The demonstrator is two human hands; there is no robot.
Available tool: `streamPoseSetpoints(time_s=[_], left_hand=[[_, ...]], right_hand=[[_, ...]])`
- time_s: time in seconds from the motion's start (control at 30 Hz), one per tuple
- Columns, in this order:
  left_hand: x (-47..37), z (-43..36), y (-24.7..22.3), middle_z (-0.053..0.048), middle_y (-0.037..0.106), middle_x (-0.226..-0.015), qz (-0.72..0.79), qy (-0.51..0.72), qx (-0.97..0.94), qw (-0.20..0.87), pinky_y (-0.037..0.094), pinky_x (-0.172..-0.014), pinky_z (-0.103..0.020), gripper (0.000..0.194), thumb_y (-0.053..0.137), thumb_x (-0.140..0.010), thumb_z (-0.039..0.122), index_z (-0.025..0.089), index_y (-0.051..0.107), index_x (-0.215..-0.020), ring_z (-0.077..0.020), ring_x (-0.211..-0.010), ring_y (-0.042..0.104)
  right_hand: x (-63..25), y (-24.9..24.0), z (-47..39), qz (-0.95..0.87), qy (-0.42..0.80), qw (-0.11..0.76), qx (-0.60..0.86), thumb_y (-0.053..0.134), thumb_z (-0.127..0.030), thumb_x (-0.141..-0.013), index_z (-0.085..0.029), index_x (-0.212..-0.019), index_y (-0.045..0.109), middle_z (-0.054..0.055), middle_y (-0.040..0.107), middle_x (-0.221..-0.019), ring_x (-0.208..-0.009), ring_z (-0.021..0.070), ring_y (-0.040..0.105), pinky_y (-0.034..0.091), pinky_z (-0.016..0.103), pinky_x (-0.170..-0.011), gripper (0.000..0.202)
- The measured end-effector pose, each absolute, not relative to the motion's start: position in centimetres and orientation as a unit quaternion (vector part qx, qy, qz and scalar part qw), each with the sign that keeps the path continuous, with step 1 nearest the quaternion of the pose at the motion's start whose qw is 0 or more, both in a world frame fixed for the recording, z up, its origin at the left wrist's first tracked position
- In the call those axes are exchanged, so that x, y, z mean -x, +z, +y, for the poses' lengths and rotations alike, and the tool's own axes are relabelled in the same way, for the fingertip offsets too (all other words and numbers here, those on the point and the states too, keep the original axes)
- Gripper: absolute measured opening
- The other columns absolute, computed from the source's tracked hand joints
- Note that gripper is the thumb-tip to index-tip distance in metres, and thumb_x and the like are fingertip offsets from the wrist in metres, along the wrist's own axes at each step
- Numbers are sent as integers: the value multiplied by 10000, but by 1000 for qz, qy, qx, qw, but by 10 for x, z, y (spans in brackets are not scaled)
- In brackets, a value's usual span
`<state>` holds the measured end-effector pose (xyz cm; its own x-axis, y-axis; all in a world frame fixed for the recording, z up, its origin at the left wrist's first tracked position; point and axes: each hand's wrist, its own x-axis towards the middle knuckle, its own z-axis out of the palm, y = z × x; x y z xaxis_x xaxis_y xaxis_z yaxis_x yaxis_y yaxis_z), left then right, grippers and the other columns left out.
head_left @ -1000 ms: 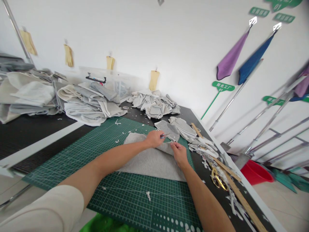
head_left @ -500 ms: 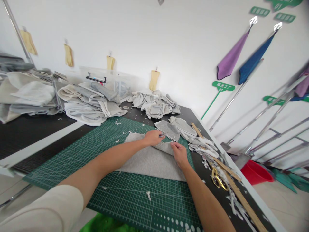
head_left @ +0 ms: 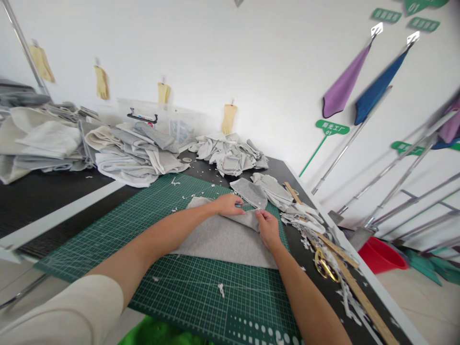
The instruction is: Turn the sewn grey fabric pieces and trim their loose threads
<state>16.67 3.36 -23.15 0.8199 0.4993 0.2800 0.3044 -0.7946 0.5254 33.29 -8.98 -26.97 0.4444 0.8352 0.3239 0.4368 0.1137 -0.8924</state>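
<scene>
On a green gridded cutting mat (head_left: 201, 282) at the front edge of the black table (head_left: 74, 189), a flat grey cloth (head_left: 219, 242) is laid, its fold pinched by the fingers of the right hand (head_left: 269, 229); a slim metal tool (head_left: 238, 205) is gripped in the left hand (head_left: 226, 204).

Four pale yellow gloves (head_left: 229, 119) hang in a row from hooks on the white wall (head_left: 273, 72). A transparent plastic box (head_left: 196, 120) with a black handle (head_left: 143, 117) stands below them. At the right, a purple cloth (head_left: 347, 84) and a blue cloth (head_left: 381, 85) hang side by side above a green sign (head_left: 332, 127) on a stem. A red bucket (head_left: 383, 255) stands on the floor (head_left: 402, 297). Gold-handled scissors (head_left: 319, 269) lie beside a long wooden strip (head_left: 366, 302).
</scene>
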Motion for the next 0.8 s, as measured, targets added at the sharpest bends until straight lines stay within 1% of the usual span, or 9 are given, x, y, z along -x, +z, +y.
streamPoseSetpoints(time_s=[0.07,0.17,0.27,0.4,0.5,0.6,0.63,0.7,0.8], left_hand=[[-167,35,-233,-11,641,-667,217,191,-933,216,295,-535,-229,269,596,-685,437,201,696,-768,-139,-600,517],[-169,35,-235,-17,622,-620,231,212,-929,198,286,-526,-235,238,546,-724,382,190,682,-687,-138,-585,506],[-171,36,-235,-21,623,-645,251,248,-914,200,302,-547,-231,253,494,-765,345,174,673,-713,-140,-622,523],[-170,38,-234,-28,613,-661,287,277,-896,196,300,-559,-230,294,443,-805,336,146,653,-724,-133,-621,512],[-169,36,-233,-21,593,-634,278,271,-900,200,286,-554,-226,363,436,-822,405,137,645,-695,-119,-596,480],[-168,32,-234,-7,599,-641,232,220,-918,233,283,-543,-218,429,471,-786,526,145,665,-753,-114,-594,478],[-168,31,-234,-4,604,-642,216,197,-926,238,281,-538,-217,427,494,-766,540,151,670,-769,-114,-591,481],[-169,31,-235,-6,610,-640,203,174,-938,220,275,-530,-220,372,528,-747,499,157,675,-755,-116,-586,482],[-171,32,-235,-25,622,-656,243,208,-929,184,283,-540,-226,320,484,-785,402,150,670,-720,-125,-608,497]], right_hand=[[-333,-269,-90,-496,174,556,644,522,-521,-764,-141,-826,664,-14,526,-581,-512,104,393,299,219,-484,410],[-332,-267,-91,-501,173,548,647,517,-539,-754,-137,-809,668,-11,524,-555,-504,111,401,304,226,-483,433],[-331,-264,-92,-511,175,537,648,518,-535,-751,-137,-780,666,-4,537,-568,-530,120,424,324,229,-505,426],[-329,-261,-91,-523,179,523,649,522,-504,-762,-141,-788,663,6,581,-657,-604,131,464,355,226,-562,390],[-328,-260,-91,-532,177,508,654,569,-482,-730,-140,-794,677,6,596,-681,-638,141,479,353,225,-582,364],[-328,-259,-91,-533,169,499,662,558,-464,-734,-135,-752,679,7,585,-655,-638,143,472,338,223,-574,350],[-328,-259,-91,-531,165,499,664,540,-462,-746,-133,-749,676,7,578,-646,-633,142,467,333,223,-568,356],[-329,-260,-91,-526,158,501,669,516,-465,-762,-131,-752,668,5,561,-624,-615,137,453,321,223,-554,367],[-329,-262,-91,-523,150,503,671,517,-472,-765,-133,-731,650,-4,530,-592,-590,130,432,311,224,-545,367]])
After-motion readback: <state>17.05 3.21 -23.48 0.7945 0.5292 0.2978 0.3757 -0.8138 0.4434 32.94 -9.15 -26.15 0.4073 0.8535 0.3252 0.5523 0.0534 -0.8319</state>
